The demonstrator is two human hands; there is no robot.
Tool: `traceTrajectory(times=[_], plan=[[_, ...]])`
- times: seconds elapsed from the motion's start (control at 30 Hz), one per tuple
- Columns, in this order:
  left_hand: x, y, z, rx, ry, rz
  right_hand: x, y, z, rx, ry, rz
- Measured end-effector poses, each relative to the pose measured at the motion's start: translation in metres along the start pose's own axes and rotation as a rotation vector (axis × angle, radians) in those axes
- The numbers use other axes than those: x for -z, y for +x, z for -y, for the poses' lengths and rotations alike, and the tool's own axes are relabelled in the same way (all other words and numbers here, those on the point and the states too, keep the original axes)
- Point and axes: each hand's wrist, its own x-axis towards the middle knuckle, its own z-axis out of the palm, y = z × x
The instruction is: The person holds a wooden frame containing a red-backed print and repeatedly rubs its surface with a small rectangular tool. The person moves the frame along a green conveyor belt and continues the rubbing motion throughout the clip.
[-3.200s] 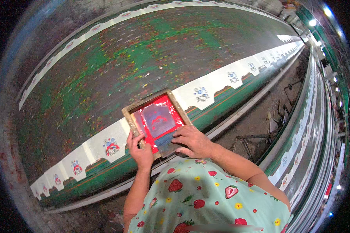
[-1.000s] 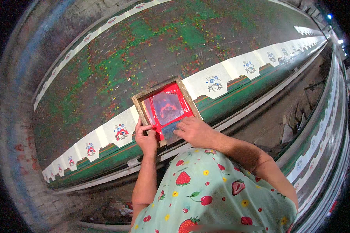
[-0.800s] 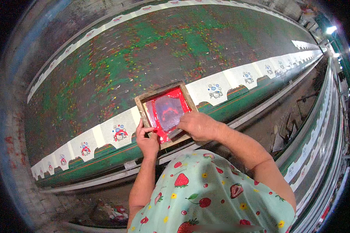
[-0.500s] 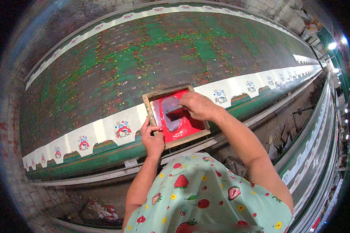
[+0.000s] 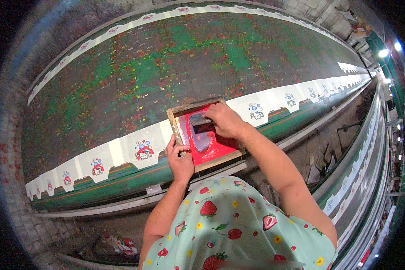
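Observation:
A wooden screen-printing frame [image 5: 219,161] lies across a white cloth strip [image 5: 108,154] on the long table. Bright red ink [image 5: 222,145] covers much of its mesh, with a bluish-purple patch [image 5: 203,143] showing where the ink is thin. My left hand [image 5: 181,165] grips the frame's near left corner, thumb over the wooden edge. Inside the frame, toward its far side, my right hand [image 5: 225,120] is closed around a dark squeegee [image 5: 201,124], and the fingers hide part of it. Printed cartoon motifs [image 5: 144,150] left of the frame include red; those to the right [image 5: 256,111] lack it.
The dark table top [image 5: 139,81] carries green patches and coloured ink specks. Another printed strip [image 5: 147,17] runs along its far edge. A metal rail [image 5: 121,204] follows the near side. More long tables with strips [image 5: 353,180] stand at the right, and rubbish [image 5: 119,245] lies below.
My right hand has moved the squeegee a little away from me, toward the frame's far side, baring more of the purple patch. My left hand stays on the frame's corner.

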Motion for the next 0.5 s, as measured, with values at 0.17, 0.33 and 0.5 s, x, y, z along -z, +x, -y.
traceTrajectory(times=[0.17,0.33,0.5], plan=[[0.001,0.0,-0.002,0.012,0.003,0.007,-0.013,-0.045,0.034,0.054,-0.027,-0.061],[0.002,0.0,-0.004,0.038,-0.003,0.021,-0.01,-0.088,0.069,0.061,0.008,-0.042],[0.002,0.001,-0.003,0.03,-0.004,0.028,-0.008,-0.108,0.082,0.067,0.019,-0.035]])
